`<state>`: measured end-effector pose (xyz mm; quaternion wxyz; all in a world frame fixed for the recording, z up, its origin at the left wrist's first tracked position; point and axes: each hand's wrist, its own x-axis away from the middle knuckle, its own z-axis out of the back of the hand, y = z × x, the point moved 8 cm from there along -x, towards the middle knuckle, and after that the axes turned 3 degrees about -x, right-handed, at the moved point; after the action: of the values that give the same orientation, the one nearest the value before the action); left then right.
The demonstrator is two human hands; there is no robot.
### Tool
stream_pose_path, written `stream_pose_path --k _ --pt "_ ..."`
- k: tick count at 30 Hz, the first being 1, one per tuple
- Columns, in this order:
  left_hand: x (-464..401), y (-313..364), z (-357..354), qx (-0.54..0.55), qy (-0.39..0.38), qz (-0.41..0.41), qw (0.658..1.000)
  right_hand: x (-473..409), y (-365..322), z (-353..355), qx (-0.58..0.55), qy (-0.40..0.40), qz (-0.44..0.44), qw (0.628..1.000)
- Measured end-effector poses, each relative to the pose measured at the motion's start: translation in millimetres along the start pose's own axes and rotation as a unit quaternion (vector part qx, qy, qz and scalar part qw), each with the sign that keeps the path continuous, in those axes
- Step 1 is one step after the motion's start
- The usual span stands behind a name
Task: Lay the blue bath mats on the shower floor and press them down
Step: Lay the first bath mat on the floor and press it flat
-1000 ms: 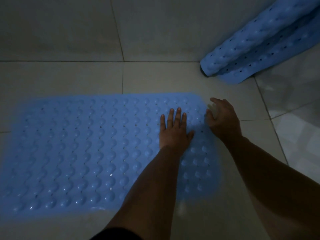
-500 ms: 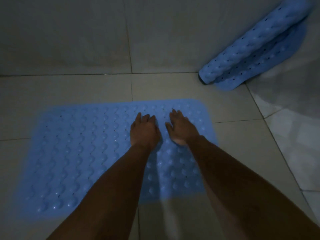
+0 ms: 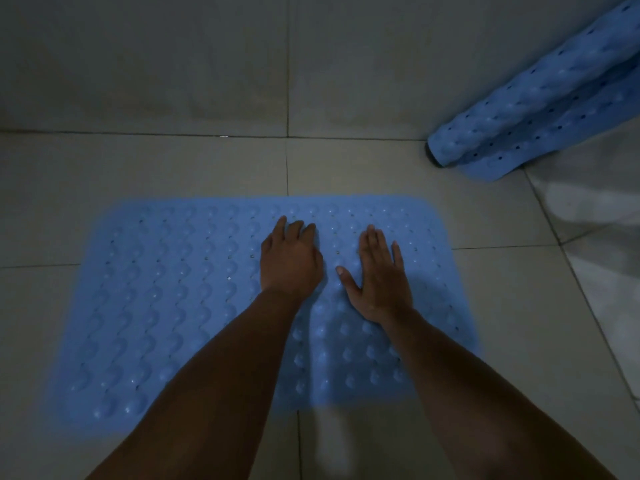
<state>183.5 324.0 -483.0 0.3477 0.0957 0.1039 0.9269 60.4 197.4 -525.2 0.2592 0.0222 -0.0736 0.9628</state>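
Head view: fingers of the left hand (image 3: 291, 261) lie close together, bent slightly at the tips, and fingers of the right hand (image 3: 379, 275) lie straight with the thumb spread, both palms down on the flat blue mat (image 3: 166, 306). That mat lies on the tiled shower floor (image 3: 519, 306). Well apart, a rolled blue mat (image 3: 540, 109) leans in the far right corner.

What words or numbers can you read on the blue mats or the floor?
None: no words, numbers or labels show anywhere.
The flat blue mat under the left hand and right hand shows only bumps and holes.
The rolled blue mat too.
The floor tiles are plain.
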Motion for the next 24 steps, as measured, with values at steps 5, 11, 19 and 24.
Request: stream_pose_path --k 5,11,19,24 --pt "6.7 -7.8 -9.1 -0.001 -0.004 0.002 1.0 -2.8 -2.1 -5.4 0.003 -0.026 -0.003 1.0" --pt "9.0 -9.7 4.2 -0.016 0.006 -0.004 1.0 -28.1 -6.6 19.7 -0.007 -0.203 -0.022 0.979" --pt "4.8 43.9 -19.4 -0.032 -0.065 -0.114 0.991 -64.6 7.2 81.9 -0.141 -0.119 -0.023 0.983" --pt "6.7 74.8 -61.9 -0.058 -0.05 -0.107 0.991 -64.6 24.2 87.8 -0.174 0.026 0.012 0.984"
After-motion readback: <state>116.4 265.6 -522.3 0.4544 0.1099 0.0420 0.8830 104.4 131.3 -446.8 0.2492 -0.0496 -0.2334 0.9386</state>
